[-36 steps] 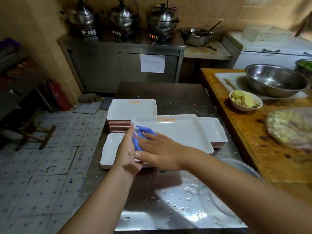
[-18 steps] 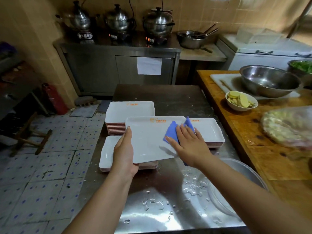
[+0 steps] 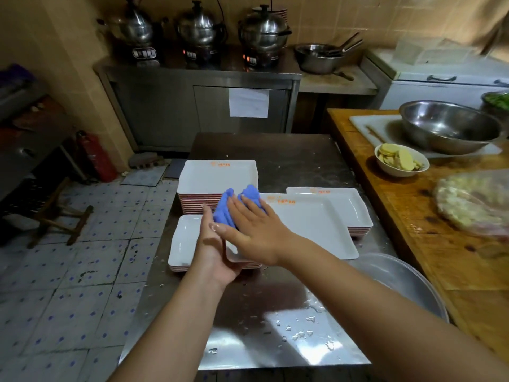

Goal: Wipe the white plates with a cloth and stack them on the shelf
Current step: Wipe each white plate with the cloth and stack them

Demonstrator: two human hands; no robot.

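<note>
A white rectangular plate (image 3: 311,230) with an orange logo is held tilted above the steel table. My left hand (image 3: 213,252) grips its near-left edge from below. Flat on the plate's far-left part lies my right hand (image 3: 254,228), pressing a blue cloth (image 3: 234,206) against it. Three stacks of the same white plates stand on the table: a tall stack (image 3: 217,179) at the back left, a low stack (image 3: 184,244) at the front left and another low stack (image 3: 355,208) on the right, partly hidden by the held plate.
The steel table (image 3: 275,326) is wet near its front edge. A round metal basin (image 3: 399,282) sits at its right. On the wooden counter (image 3: 440,257) to the right are a bowl of slices (image 3: 400,161), a large steel bowl (image 3: 449,126) and a plastic-covered dish (image 3: 476,199). Tiled floor lies left.
My right hand has swept the blue cloth from the plate's middle right back to its far-left corner. The left hand still grips the plate's left edge.
</note>
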